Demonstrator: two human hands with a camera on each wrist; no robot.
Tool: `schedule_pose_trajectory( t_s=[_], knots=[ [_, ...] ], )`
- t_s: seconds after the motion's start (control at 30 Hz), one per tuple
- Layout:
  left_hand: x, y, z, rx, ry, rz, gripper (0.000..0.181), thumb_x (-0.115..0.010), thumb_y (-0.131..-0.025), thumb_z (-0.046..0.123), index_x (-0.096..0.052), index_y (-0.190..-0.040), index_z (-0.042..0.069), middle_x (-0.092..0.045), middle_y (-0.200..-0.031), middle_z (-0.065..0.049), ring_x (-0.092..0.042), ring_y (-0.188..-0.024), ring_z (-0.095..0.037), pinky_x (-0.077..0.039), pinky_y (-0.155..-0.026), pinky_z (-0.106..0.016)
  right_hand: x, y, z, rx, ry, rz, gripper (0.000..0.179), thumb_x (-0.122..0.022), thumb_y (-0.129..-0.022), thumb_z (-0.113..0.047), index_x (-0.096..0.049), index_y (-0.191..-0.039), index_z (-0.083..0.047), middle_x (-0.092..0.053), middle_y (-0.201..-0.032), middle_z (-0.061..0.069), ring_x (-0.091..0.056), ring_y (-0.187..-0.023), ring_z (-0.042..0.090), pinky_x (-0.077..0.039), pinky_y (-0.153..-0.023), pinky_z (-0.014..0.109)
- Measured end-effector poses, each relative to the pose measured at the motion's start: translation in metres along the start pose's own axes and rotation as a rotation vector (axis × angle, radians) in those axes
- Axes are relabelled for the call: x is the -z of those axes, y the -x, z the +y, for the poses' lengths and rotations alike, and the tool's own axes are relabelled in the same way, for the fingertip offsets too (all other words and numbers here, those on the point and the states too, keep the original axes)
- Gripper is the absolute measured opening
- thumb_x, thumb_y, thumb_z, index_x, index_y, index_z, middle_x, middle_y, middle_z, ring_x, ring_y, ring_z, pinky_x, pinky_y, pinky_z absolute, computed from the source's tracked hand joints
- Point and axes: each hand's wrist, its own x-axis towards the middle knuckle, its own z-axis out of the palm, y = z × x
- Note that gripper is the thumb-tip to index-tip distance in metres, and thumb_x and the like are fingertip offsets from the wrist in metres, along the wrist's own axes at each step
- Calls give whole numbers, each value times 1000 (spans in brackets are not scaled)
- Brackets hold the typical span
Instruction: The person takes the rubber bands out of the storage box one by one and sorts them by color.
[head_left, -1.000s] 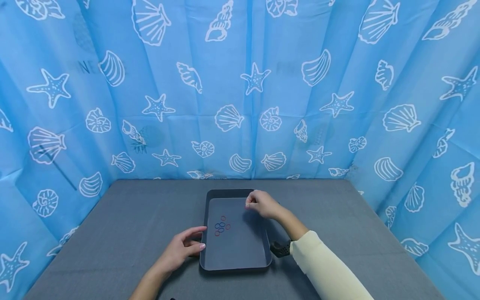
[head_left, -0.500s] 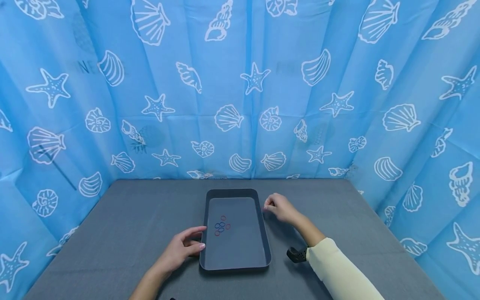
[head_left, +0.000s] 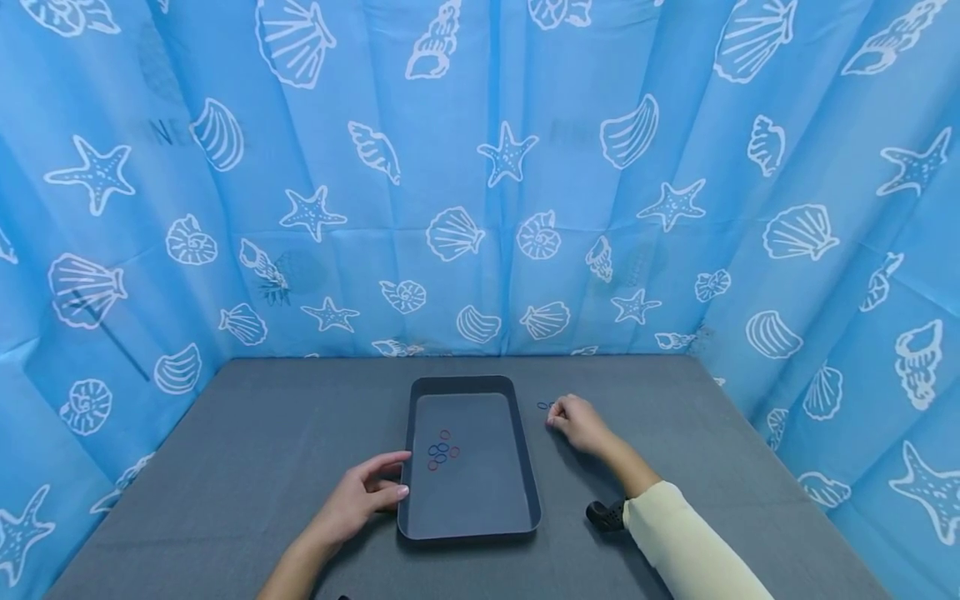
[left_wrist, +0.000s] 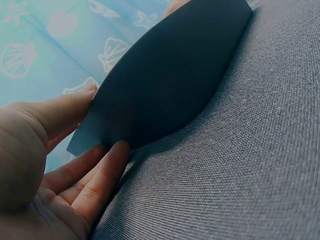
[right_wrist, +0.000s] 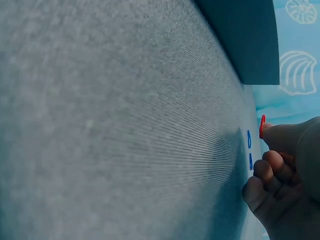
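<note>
My left hand holds the left edge of a dark grey rectangular tray, pinching its wall in the left wrist view. Several small red and blue rings, like rubber bands, lie together in the tray's left half, among them a red ring and a blue ring. Right of the tray, my right hand is low over the table. In the right wrist view its fingertips pinch a red ring. Just beyond lie two blue rings on the cloth, partly hidden by the hand in the head view.
Grey cloth covers the table. A blue curtain with white shells and starfish hangs behind it and at both sides. A black wrist device sits by the right sleeve.
My right hand has moved from over the tray's far right corner out to the table on the right, carrying the red ring. The blue rings there now show. My left hand stays on the tray.
</note>
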Motion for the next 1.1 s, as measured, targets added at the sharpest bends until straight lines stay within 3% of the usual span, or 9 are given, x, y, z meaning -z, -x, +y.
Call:
schedule_pose_trajectory(
  t_s=[0.43,0.77,0.93,1.1],
  knots=[
    [-1,1,0,-7,3,6,57,-71,-89,19,-50,-140,7,-50,-135,-24,-63,-101,-26,-55,-82,-40,-6,-17,6,-42,49,20,14,-61,-93,-2,-63,-79,-4,-58,-76,3,-52,-69,17,-47,-67,38],
    [-1,1,1,-14,2,5,56,-72,-89,19,-51,-139,7,-50,-135,-24,-63,-102,-26,-55,-82,-40,-10,-25,3,-120,134,-1,19,-59,-94,-4,-61,-75,-7,-59,-75,2,-50,-64,17,-45,-62,35],
    [-1,1,0,-12,-1,10,56,-72,-89,19,-51,-139,7,-50,-135,-24,-63,-102,-26,-55,-82,-40,-11,-25,2,-160,113,18,19,-62,-93,-6,-61,-74,-7,-62,-78,3,-52,-65,17,-45,-62,34],
    [-1,0,1,-7,2,3,56,-71,-90,19,-50,-140,7,-50,-135,-24,-63,-103,-26,-55,-83,-41,-12,-27,5,-168,27,85,15,-66,-90,-4,-64,-75,-6,-66,-76,2,-54,-64,15,-44,-58,32]
  ],
)
